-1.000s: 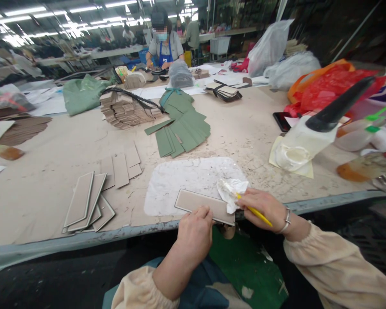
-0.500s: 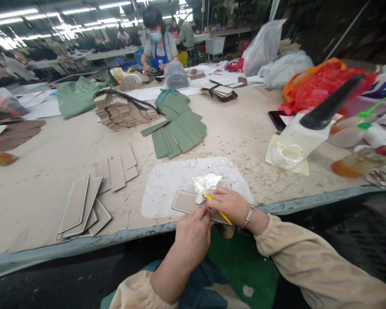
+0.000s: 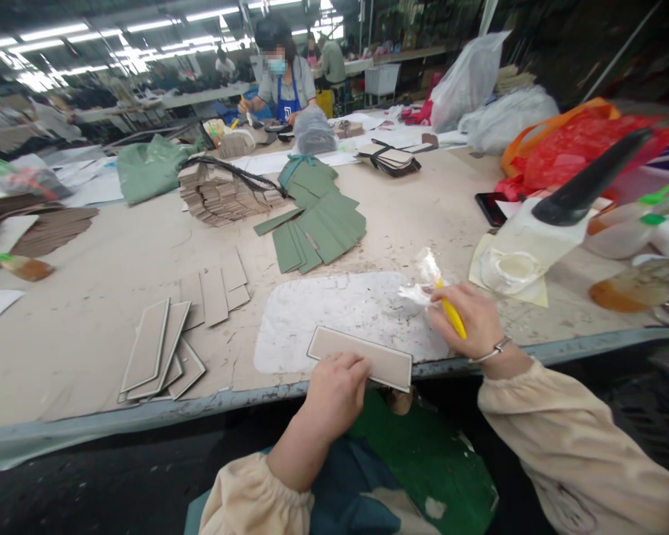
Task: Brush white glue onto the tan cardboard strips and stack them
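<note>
The panel could be tipped or slid off, since its near right corner is left unsupported past the front edge of the bench (image 3: pixel 105 297) and it seems to be steadied by one hand only. Its beige face might also be smeared if the crumpled white wad (image 3: pixel 414 294) were brushed across it carelessly.

The rectangular beige panel (image 3: pixel 389 362) is laid aslant, partly on the white mat (image 3: pixel 295 319). Its near side is covered by the left hand (image 3: pixel 337 386), bent at the wrist, with curled fingers on top; whether it is pinched from below cannot be told. By the right hand (image 3: pixel 468 316), raised over the mat's right end, the yellow-handled tool (image 3: pixel 453 316) is firmly grasped, with the wad bunched beyond the fingertips.
</note>
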`<control>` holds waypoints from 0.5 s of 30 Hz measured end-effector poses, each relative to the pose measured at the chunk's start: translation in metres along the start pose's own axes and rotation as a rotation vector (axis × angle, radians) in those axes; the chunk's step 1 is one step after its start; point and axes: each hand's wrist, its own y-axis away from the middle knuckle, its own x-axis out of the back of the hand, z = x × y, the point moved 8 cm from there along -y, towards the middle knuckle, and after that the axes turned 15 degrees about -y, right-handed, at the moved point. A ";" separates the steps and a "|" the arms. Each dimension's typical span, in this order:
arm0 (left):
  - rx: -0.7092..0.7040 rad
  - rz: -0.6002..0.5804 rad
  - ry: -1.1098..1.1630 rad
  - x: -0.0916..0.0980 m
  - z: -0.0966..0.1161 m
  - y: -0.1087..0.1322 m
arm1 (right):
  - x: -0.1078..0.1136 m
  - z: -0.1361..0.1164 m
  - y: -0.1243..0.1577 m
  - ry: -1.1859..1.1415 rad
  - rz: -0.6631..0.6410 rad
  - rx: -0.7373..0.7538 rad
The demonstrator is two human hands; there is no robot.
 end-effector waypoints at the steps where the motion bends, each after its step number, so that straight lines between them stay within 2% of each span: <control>1: 0.006 0.028 0.007 0.002 -0.006 -0.002 | 0.003 0.006 -0.002 0.055 0.025 -0.025; 4: 0.064 0.058 -0.014 0.006 -0.028 -0.009 | 0.011 0.021 -0.005 0.224 0.100 -0.098; 7: 0.134 -0.050 -0.033 0.002 -0.043 -0.012 | 0.017 0.031 -0.004 0.308 0.122 -0.125; 10: 0.142 -0.115 -0.024 0.005 -0.044 -0.011 | 0.027 0.040 -0.002 0.371 0.163 -0.138; 13: 0.165 -0.109 -0.038 0.010 -0.045 -0.010 | 0.037 0.048 0.000 0.404 0.239 -0.179; 15: 0.212 -0.098 -0.048 0.010 -0.050 -0.009 | 0.037 0.054 0.001 0.369 0.218 -0.229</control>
